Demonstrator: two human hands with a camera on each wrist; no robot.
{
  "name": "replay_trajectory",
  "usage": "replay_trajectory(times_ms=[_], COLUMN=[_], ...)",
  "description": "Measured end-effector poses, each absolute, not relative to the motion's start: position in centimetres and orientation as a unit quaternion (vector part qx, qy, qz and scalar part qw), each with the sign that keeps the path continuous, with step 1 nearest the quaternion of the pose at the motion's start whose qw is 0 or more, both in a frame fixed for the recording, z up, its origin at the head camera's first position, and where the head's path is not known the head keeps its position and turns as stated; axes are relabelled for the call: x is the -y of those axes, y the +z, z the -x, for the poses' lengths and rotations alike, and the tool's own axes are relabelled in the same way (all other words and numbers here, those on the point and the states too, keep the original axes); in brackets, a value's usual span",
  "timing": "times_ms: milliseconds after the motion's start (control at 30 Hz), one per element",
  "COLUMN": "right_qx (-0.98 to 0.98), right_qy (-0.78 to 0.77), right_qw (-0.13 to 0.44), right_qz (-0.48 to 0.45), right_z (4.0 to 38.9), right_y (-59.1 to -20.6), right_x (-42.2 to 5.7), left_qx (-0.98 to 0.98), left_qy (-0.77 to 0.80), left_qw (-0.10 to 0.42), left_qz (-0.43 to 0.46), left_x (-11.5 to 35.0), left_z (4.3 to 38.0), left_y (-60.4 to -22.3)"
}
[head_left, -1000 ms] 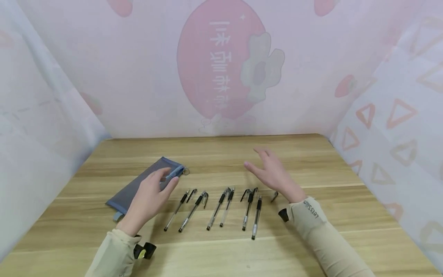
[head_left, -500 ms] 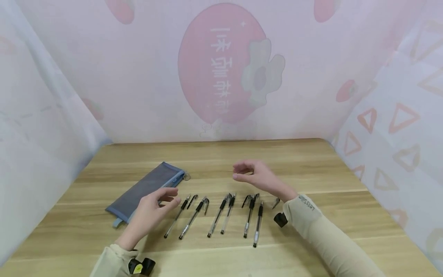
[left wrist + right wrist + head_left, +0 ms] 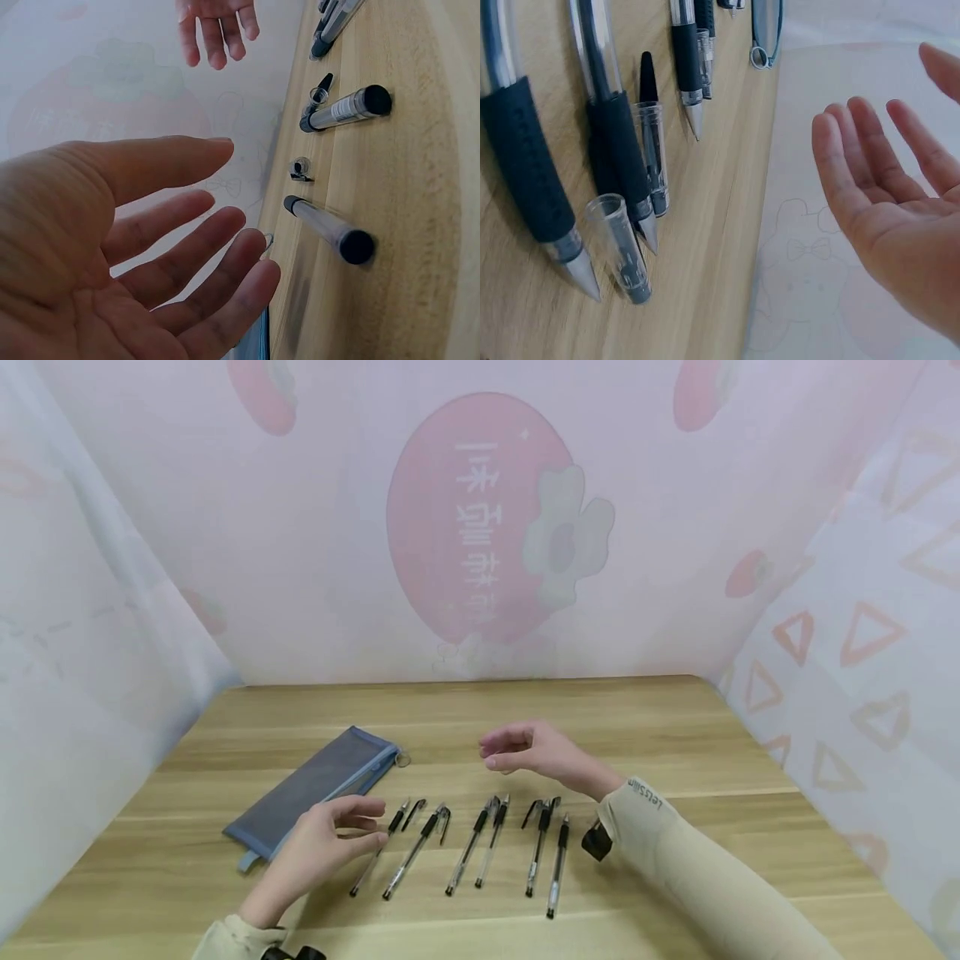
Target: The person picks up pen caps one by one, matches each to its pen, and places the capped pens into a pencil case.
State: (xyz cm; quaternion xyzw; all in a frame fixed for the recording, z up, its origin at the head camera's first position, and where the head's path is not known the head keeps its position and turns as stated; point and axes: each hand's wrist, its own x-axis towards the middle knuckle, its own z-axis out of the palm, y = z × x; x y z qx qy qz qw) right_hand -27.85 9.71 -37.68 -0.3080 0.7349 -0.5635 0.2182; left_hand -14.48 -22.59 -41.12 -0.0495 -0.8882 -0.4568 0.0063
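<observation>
My left hand hovers by the near side of a blue-grey zip pouch, fingers loosely bent and holding nothing. Beside its fingertips lies the leftmost pen, partly covered by them in the head view. My right hand is in the air beyond the row of pens, empty, its fingers relaxed. Several uncapped gel pens with black grips, among them the rightmost pen, lie on the table with tips pointing away from me. Clear caps with black clips lie near the tips, such as one cap in the right wrist view.
The wooden table is enclosed by pale printed cloth walls at the back and sides. A metal ring hangs from the pouch's zip end. A wrist camera sits under the right sleeve.
The head view has tilted up. My left hand has moved back from over the pouch toward the leftmost pen. My right hand has moved left, its fingers bending more. Pens and pouch stay put.
</observation>
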Motion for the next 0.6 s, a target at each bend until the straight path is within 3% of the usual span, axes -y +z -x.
replay_trajectory(times_ms=[267,600], right_qx=[-0.696,-0.684], right_qy=[-0.602,-0.597], right_qw=[0.250,0.276], right_qz=[0.302,0.316], right_z=[28.9,28.9], right_y=[-37.5,-37.3], right_x=[-9.7,-9.0], left_qx=[0.878,0.857], left_qy=[-0.475,-0.513], left_qw=[0.013,-0.026], left_qz=[0.066,0.047], left_x=[22.3,22.1], left_z=[14.8,14.6], left_y=[-40.6,-40.0])
